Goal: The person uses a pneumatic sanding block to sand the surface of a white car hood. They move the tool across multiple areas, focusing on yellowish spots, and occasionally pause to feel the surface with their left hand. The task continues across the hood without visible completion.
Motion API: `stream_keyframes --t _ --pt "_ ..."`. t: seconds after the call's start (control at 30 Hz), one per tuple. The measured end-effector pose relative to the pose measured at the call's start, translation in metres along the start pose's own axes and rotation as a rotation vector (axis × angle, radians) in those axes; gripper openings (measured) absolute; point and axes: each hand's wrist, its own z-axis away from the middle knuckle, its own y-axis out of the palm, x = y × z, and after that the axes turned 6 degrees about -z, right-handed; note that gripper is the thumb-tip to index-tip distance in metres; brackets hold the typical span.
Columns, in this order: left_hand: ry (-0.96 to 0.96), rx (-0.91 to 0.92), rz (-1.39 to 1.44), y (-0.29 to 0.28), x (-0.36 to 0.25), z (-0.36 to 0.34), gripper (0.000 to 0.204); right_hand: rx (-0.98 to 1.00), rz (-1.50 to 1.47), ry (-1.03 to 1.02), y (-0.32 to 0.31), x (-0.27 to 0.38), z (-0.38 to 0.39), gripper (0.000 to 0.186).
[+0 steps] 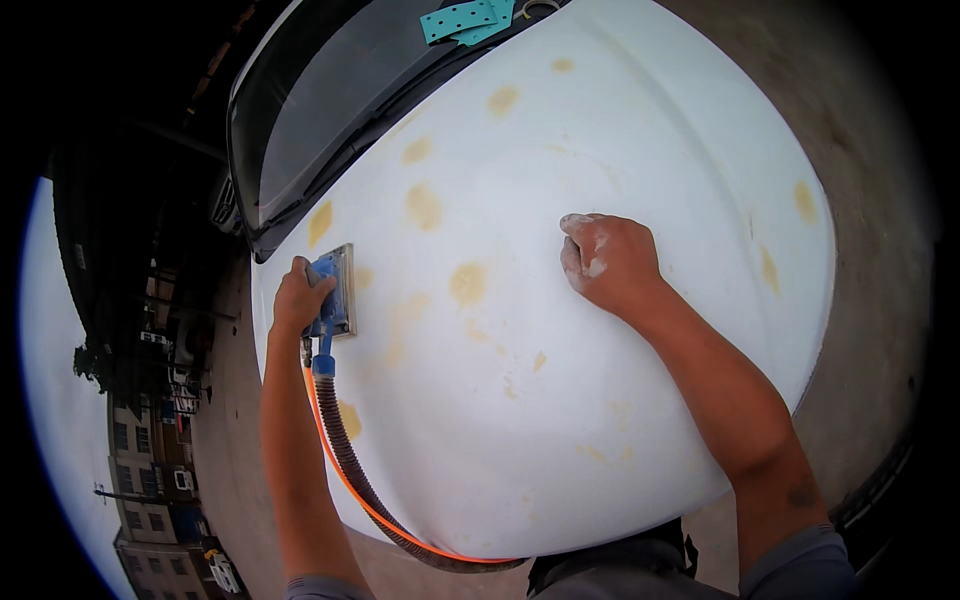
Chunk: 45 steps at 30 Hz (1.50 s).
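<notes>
My left hand [300, 298] is wrapped round a blue air sander [346, 290] with a flat rectangular pad, at the left side of a white car bonnet [560, 400]. A ribbed dark hose [347, 455] and a thin orange air line [330, 440] run from the sander down to the bonnet's near edge. My right hand [612, 258], dusted white at the fingers, is closed in a loose fist over the middle of the bonnet. Nothing shows in it. Yellowish filler patches [467, 284] dot the white surface.
Perforated turquoise sanding sheets [468, 20] lie at the far end, by the windscreen [335, 110], with a roll of tape [540, 8] beside them. A wiper [345, 150] runs along the glass. Concrete ground surrounds the car; buildings [140, 470] and vehicles stand off to the left.
</notes>
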Motion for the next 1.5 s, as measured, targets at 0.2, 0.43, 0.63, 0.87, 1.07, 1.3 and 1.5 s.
stream_keyframes --t 0.2,0.43,0.63,0.87,1.07,1.3,1.5 --pt "0.039 -0.010 0.046 0.005 -0.006 0.009 0.057 0.022 0.039 0.007 0.003 0.002 -0.004 0.013" --pt "-0.024 -0.007 0.050 -0.002 -0.004 0.000 0.058 -0.014 0.003 -0.032 -0.004 -0.004 0.013 0.009" --pt "0.027 0.010 0.055 0.001 -0.009 0.006 0.060 -0.008 0.010 -0.009 0.010 0.007 -0.004 0.011" --pt "-0.031 0.019 0.050 -0.005 -0.015 0.006 0.058 -0.018 -0.028 -0.010 -0.005 0.005 0.004 0.016" --pt "-0.020 -0.008 0.045 -0.004 -0.012 0.006 0.057 0.008 0.003 -0.003 -0.005 0.000 0.008 0.011" --pt "0.056 -0.015 0.041 0.006 -0.005 0.002 0.058 -0.055 -0.018 -0.017 0.020 0.009 -0.004 0.010" --pt "-0.064 -0.015 0.088 -0.012 -0.030 0.014 0.057 0.039 0.002 0.013 -0.018 -0.002 0.014 0.015"
